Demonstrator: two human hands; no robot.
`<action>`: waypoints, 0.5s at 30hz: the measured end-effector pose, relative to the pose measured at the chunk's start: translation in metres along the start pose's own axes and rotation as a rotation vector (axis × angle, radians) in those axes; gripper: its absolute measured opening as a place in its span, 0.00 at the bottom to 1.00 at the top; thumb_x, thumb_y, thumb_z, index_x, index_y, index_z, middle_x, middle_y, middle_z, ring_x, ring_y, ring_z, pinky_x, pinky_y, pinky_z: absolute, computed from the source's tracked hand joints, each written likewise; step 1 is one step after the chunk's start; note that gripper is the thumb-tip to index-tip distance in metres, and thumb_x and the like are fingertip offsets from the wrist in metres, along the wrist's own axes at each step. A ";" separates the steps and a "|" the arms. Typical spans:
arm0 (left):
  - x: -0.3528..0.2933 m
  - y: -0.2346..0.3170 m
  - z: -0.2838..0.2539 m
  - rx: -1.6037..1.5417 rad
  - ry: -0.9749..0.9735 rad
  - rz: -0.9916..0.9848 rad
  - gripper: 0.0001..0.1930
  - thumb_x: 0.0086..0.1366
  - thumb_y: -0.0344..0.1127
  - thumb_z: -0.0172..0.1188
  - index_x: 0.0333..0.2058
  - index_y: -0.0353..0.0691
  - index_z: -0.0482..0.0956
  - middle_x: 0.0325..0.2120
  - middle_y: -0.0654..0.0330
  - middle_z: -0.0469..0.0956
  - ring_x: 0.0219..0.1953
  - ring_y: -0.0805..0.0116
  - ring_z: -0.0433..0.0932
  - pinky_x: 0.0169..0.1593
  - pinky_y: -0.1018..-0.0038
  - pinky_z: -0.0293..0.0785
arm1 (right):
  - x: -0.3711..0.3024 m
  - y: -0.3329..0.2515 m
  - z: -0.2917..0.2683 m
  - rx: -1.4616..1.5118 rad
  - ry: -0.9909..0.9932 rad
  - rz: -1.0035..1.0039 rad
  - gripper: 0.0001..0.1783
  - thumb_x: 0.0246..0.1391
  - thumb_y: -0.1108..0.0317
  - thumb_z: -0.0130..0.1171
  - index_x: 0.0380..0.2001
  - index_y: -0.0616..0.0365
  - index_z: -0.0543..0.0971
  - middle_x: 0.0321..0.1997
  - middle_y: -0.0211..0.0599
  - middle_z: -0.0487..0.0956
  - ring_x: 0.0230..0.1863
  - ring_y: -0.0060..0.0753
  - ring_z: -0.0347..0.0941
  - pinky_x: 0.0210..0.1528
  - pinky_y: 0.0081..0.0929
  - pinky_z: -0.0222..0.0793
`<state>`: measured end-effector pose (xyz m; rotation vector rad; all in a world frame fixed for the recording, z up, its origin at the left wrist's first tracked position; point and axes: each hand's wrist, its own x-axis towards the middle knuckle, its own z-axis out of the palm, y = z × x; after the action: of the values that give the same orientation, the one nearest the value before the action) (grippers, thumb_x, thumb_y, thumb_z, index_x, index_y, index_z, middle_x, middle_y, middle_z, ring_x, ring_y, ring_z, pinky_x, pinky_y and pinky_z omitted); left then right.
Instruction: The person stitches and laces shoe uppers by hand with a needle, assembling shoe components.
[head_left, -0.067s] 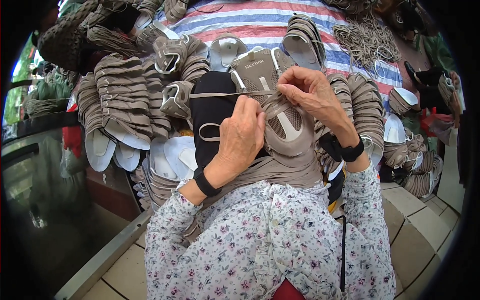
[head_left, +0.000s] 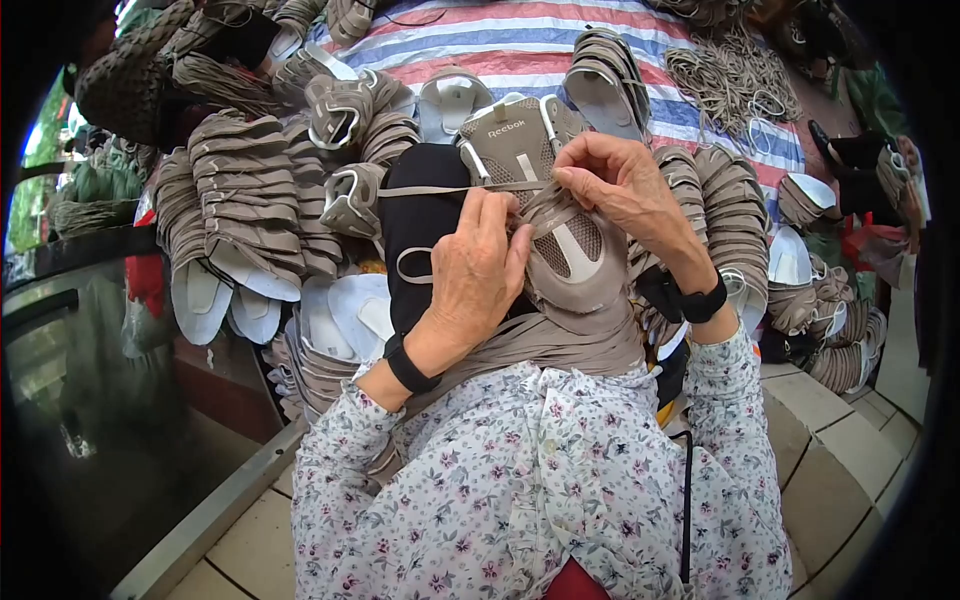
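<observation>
Squarely before the person, a taupe shoe upper (head_left: 520,150) lies with its rounded toe toward the body and its tongue pointing away. Near the top of that tongue sits one short word in dark lettering, clear enough to read; other writing is too small to make out.

The right hand (head_left: 603,187) has thumb and forefinger together, clamped on a flat taupe lace (head_left: 425,189) over the upper's laced middle. From there the lace runs toward the left, crossing a long black pad (head_left: 425,225) just beside the upper. The left hand (head_left: 478,260) is at the upper's left edge, fingers curled just below that lace; whether they grip it or merely touch it, I cannot tell. A pale loop (head_left: 413,265) lies on the black pad, to the left of this hand.

Taupe folds (head_left: 570,345) bunch beneath the toe, against the floral shirt (head_left: 540,450). Stacked uppers flank the work: a tall left stack (head_left: 245,190), several layers deep, and a right stack (head_left: 730,200) beyond the right hand. Farther off spreads a striped sheet (head_left: 500,42) in red, white and blue, with a tangled heap of cords (head_left: 735,80) at its right side.
</observation>
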<state>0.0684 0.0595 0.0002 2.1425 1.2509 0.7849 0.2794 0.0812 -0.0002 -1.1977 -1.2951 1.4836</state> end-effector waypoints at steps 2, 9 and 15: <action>0.001 -0.002 0.000 0.015 -0.022 0.020 0.11 0.59 0.25 0.64 0.37 0.35 0.71 0.34 0.53 0.70 0.26 0.50 0.78 0.28 0.59 0.75 | 0.000 0.001 0.000 0.024 -0.001 0.008 0.06 0.62 0.70 0.59 0.35 0.64 0.78 0.27 0.22 0.74 0.28 0.10 0.67 0.29 0.12 0.64; 0.003 0.000 0.008 0.080 -0.009 0.031 0.09 0.60 0.22 0.62 0.37 0.34 0.71 0.34 0.52 0.72 0.27 0.49 0.77 0.28 0.60 0.73 | 0.000 0.005 0.001 0.030 0.017 -0.013 0.07 0.63 0.69 0.60 0.36 0.63 0.79 0.27 0.22 0.74 0.26 0.10 0.66 0.28 0.12 0.63; 0.004 -0.001 0.007 0.080 0.065 0.059 0.07 0.63 0.22 0.59 0.36 0.33 0.68 0.28 0.51 0.74 0.25 0.53 0.79 0.26 0.65 0.73 | -0.003 0.002 0.000 0.057 0.018 0.009 0.08 0.63 0.65 0.61 0.36 0.59 0.79 0.26 0.20 0.72 0.26 0.10 0.64 0.27 0.12 0.60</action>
<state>0.0743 0.0624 -0.0047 2.2427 1.2771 0.8480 0.2804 0.0784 -0.0023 -1.1780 -1.2290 1.5033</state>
